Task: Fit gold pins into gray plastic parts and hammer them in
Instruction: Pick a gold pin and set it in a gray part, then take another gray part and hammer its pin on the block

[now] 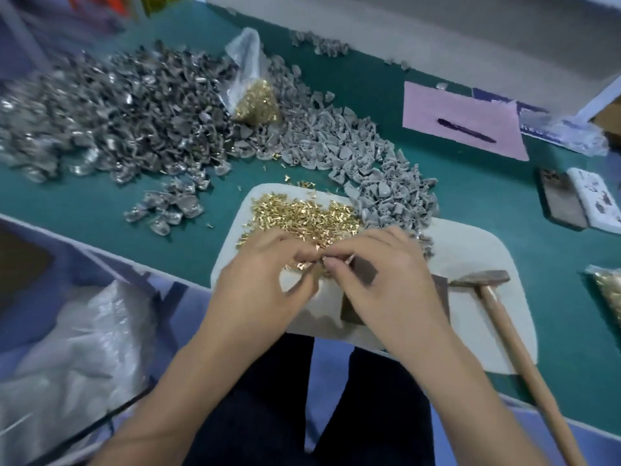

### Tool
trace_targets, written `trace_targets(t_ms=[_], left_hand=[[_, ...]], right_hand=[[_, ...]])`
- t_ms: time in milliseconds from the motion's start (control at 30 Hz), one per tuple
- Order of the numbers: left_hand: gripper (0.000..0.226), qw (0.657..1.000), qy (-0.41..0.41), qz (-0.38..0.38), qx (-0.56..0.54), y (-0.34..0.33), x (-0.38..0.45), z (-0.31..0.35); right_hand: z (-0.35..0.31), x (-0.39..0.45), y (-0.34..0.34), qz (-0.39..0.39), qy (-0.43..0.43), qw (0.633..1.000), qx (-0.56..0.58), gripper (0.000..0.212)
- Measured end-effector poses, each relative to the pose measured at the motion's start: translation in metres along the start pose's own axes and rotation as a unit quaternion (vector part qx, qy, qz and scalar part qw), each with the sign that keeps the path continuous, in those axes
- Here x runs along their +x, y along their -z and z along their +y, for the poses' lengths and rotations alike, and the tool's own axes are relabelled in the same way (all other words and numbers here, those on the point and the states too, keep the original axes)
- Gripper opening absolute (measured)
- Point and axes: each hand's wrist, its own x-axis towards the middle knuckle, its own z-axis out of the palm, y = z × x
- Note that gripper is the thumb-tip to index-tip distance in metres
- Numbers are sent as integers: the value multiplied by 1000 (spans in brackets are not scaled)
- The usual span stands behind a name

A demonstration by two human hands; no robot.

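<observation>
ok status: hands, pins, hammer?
Left hand and right hand pinching small parts together over gold pins. Hammer idle on board, right. Nothing blocking.

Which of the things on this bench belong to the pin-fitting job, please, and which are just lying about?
For the job:
- gold pins
- gray plastic parts
- hammer
- dark block
- white mat
- bag of pins

Lying about:
- pink sheet
- pen
- two phones
</observation>
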Motion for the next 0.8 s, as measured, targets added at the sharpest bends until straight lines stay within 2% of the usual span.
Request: trace_targets(t_ms=[200,367,433,533,700,800], left_hand=[[12,990,90,71,87,49,-15,-56],[12,971,153,75,169,79,-9,-87],[12,962,173,65,198,85,-9,-94],[11,952,201,76,220,87,-7,-98],[9,938,223,117,239,85,8,-99],[8,934,231,135,239,82,17,-98]], right_hand=[[-46,54,-64,-142,32,989,-17,7],[-73,91,-109,-195,69,976,-61,9],[-76,99,-120,-200,70,976,-58,10],[-71,111,-124,-171,25,984,-45,14],[-68,123,-130,-207,31,968,-142,17],[-59,139,-130,-153,-13,979,-137,15]])
